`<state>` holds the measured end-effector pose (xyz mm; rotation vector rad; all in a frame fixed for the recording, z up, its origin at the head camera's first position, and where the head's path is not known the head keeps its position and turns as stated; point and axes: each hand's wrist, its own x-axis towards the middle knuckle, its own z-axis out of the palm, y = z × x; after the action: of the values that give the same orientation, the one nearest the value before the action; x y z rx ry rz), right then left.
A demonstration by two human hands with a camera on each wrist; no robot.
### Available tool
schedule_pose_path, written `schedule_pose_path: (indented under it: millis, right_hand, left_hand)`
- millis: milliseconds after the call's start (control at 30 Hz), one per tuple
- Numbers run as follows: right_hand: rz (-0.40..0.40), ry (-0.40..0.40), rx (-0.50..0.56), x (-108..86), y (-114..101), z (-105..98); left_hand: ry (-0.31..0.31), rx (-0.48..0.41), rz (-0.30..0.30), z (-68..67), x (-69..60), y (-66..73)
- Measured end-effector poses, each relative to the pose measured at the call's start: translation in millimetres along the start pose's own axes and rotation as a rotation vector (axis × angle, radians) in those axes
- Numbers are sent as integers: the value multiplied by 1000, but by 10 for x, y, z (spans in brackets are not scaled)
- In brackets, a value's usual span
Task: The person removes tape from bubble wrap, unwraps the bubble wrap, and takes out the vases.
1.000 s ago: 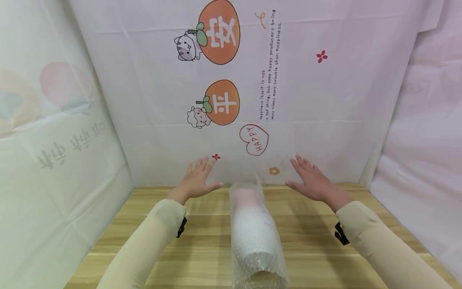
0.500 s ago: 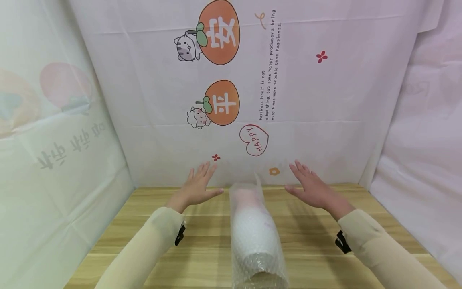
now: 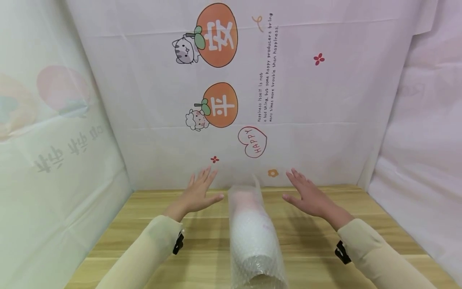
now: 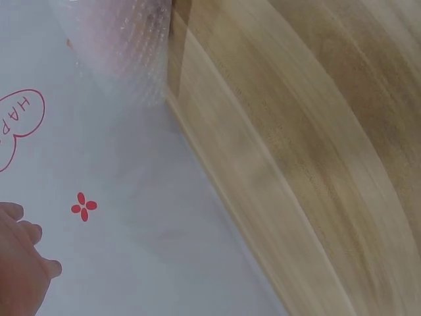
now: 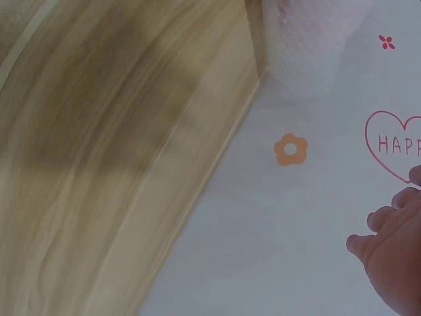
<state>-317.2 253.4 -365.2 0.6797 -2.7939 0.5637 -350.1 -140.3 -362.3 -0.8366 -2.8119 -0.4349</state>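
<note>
1. Where it comes nearest the person, the long, tapered bundle of clear bubble wrap [image 3: 252, 237] ends in a crinkled, unclosed mouth [image 3: 265, 272]; no fastening can be made out there.
2. Behind that mouth, the bundle lies lengthwise on the pale, striped wooden table [image 3: 202, 257], between the two cream cloth sleeves [image 3: 379, 253]. A white, rounded form, pinkish at its far part, shows through; the layers blur it, so its identity cannot be confirmed.
3. Farther off, the bare left hand [image 3: 196, 194] and bare right hand [image 3: 312, 196] flank the bundle, both apart from it. Fingers are extended, thumbs spread inward; neither holds anything.
4. At the far end, a thin translucent flap [image 3: 257, 182] sticks up before the white fabric sheet printed with orange fruit [image 3: 306, 100].
5. Finding: wrapping round the body appears done; both ends look unsecured, probably the outstanding part. With both hands unoccupied, work seems paused or concluded.
</note>
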Motion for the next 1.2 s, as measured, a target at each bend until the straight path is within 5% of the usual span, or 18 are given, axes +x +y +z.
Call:
schedule_pose_path:
  millis: [233, 500, 700, 967, 1200]
  right_hand:
    - [-1, 9, 13, -15, -2, 54]
    - [1, 18, 73, -114, -49, 67]
    - [-11, 26, 108, -203, -87, 101]
    - [-22, 33, 153, -278, -174, 171]
    - [-56, 39, 197, -333, -261, 277]
  left_hand:
    - [-14, -16, 11, 49, -63, 32]
    - [15, -33, 41, 265, -227, 70]
    - [24, -64, 10, 390, -336, 43]
    - [-2, -118, -24, 388, -394, 79]
    - [8, -161, 12, 501, -407, 158]
